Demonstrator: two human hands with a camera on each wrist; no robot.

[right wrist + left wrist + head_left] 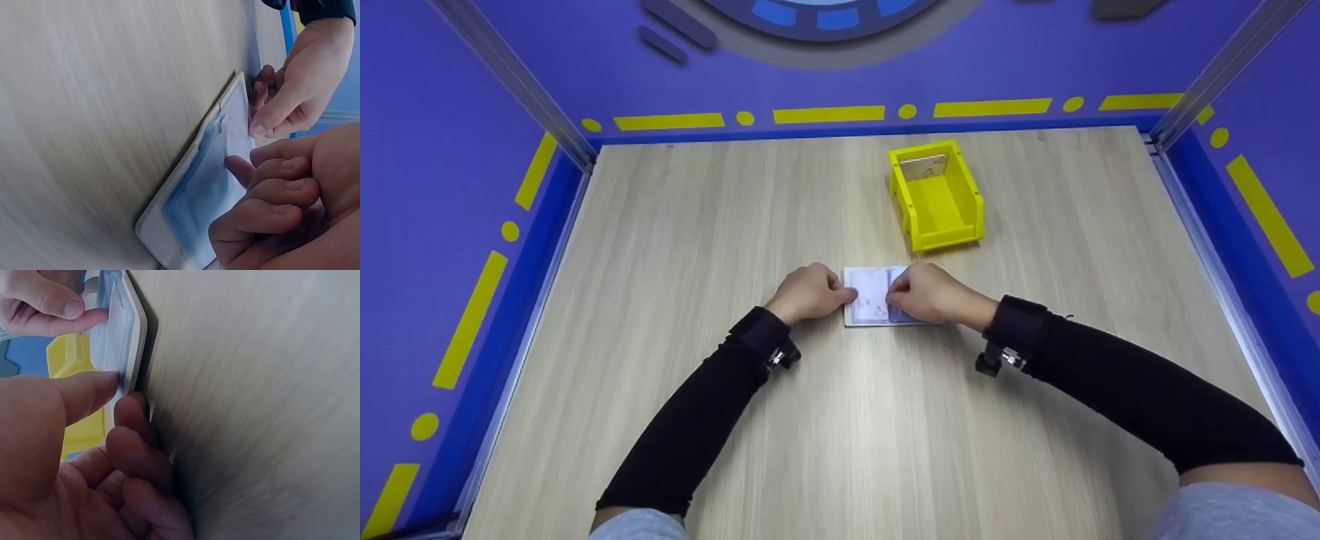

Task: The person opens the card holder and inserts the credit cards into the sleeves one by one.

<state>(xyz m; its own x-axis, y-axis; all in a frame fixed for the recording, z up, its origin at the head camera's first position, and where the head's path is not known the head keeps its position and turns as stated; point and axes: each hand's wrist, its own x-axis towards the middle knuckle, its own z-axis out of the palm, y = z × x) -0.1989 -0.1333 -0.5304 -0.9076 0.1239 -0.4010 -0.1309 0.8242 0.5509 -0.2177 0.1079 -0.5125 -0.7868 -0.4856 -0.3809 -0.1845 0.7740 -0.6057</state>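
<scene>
Between left hand (808,292), pinching one edge, and right hand (926,292), grip unclear, open booklet (871,294)

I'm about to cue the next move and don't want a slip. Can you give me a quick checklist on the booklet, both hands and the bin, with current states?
1. Booklet open and lying on the table: ok.
2. Left hand steadying the booklet: ok, its thumb is on top at the left edge.
3. Right hand at the inner pages: ok, a fingertip touches near the middle.
4. Just one page between the right fingers: cannot tell.
5. Right-hand pages in full sight from the head camera: not ok, the right hand covers part.
6. Yellow bin apart from both hands: ok, it stands beyond the booklet.
</scene>
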